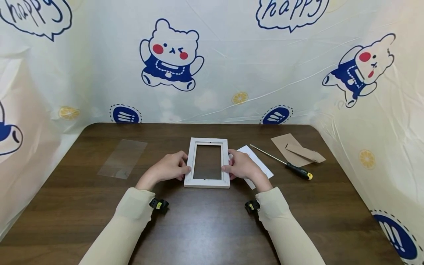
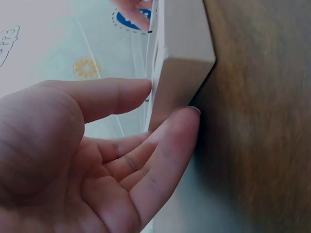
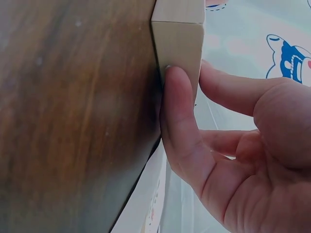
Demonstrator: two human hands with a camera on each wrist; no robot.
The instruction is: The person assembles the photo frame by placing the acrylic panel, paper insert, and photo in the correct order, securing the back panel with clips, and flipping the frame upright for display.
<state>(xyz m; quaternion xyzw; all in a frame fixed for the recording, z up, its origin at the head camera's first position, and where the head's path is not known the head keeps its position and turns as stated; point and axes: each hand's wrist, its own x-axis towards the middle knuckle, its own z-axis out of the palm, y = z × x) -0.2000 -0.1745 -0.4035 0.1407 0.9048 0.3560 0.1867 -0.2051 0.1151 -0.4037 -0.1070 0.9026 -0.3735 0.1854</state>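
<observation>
Head view: where does the white frame lie?

– Mid-worktop, between the two hands, long sides running away from the person. It seems to rest flat; a slight lift cannot be ruled out. Brown surface shows through its opening.

– State of each hand?

– Left hand: pinching the left side bar, thumb on the upper face, fingers against the outer edge. Right hand: same grip, mirrored, on the right bar. Both wrist views agree.

– Handling estimate?

– Probably light and stiff; thick bars, so little flex expected. The painted face may be a little smooth. Corner joints are likely the weak points: avoid twisting. Best hold, I judge, is the two long bars near mid-length, about where the fingers sit.

– Count the rest, working outward.

– White paper, beside and partly behind the right hand: at least one piece; overlap prevents a firm count. Screwdriver, black and yellow handle: one, right of the paper, tip pointing away from the person. Brown board: one, far right, with one narrower brown strip across it; cannot tell whether they are joined. Clear sheet: one, well left of the frame.

– Totals for frame and hands?

– One frame, two hands.
</observation>
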